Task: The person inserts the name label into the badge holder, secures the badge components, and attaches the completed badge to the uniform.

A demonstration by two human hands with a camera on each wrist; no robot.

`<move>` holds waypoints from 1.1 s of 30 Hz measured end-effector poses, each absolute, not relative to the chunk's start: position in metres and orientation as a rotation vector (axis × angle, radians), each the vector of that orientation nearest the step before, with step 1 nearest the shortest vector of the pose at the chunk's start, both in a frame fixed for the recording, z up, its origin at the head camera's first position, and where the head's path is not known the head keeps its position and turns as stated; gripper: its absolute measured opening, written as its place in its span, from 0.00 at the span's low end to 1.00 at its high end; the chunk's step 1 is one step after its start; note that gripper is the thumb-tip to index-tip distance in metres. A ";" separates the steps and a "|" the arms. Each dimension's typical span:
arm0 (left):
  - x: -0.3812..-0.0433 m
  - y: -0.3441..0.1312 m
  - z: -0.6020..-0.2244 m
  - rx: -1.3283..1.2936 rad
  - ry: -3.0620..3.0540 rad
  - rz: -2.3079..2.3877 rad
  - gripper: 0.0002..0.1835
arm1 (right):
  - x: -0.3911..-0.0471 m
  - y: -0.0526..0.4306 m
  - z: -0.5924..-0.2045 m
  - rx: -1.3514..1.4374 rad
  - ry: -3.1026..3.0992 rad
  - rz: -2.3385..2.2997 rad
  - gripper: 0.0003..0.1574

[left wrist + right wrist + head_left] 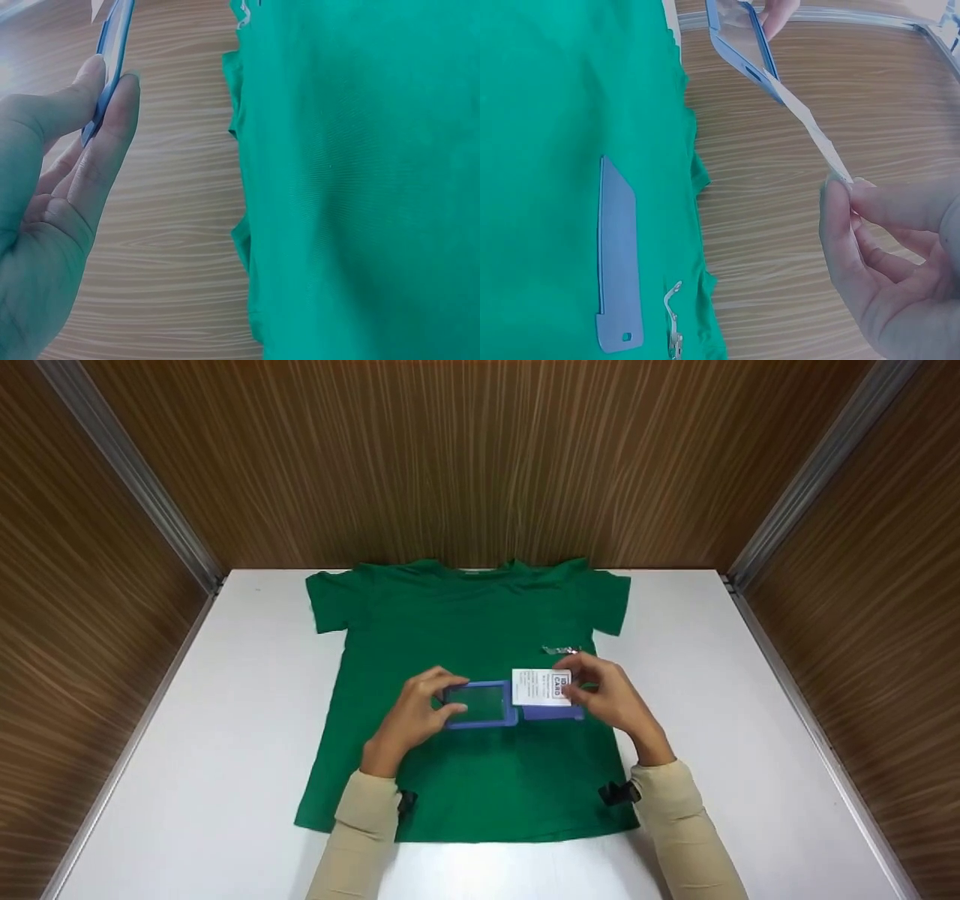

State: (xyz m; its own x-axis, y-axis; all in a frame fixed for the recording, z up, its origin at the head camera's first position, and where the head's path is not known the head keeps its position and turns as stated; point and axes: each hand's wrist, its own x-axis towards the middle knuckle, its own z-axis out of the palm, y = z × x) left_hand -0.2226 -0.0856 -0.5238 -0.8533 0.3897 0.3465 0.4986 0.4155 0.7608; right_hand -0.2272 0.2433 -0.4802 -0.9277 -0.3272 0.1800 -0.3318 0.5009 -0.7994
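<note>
My left hand (415,711) pinches the left end of a blue-framed badge holder (480,725) with a clear window, raised over a green T-shirt (472,787). With thumb and fingers my right hand (611,697) holds a white ID card (534,688) by its right end. In the right wrist view the card (810,124) slants up toward the holder (739,60), its far end at the frame's slotted edge; whether it is inside cannot be told. Below the card a flat blue-purple cover piece (619,262) lies on the shirt.
A small metal clip with a strap (561,650) lies on the shirt, just beyond my right hand. The shirt is spread on a white table (750,720). Wood-grain panels (480,465) stand at the back and both sides.
</note>
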 end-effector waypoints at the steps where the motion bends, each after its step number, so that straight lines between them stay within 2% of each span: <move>1: -0.223 -0.085 -0.524 -0.802 -2.545 -1.431 0.18 | -0.227 0.243 -0.480 0.595 -2.722 1.449 0.18; 33: -0.221 -0.077 -0.524 -0.828 -2.545 -1.375 0.19 | -0.222 0.225 -0.486 0.726 -2.724 1.453 0.17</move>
State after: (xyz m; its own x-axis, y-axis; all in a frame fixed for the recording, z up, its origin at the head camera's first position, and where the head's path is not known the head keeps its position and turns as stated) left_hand -0.2209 -0.0773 -0.5237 -0.8405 0.4030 0.3621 0.5237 0.4334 0.7334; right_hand -0.2221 0.2247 -0.4856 -0.8949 -0.4065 0.1843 -0.3795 0.4754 -0.7937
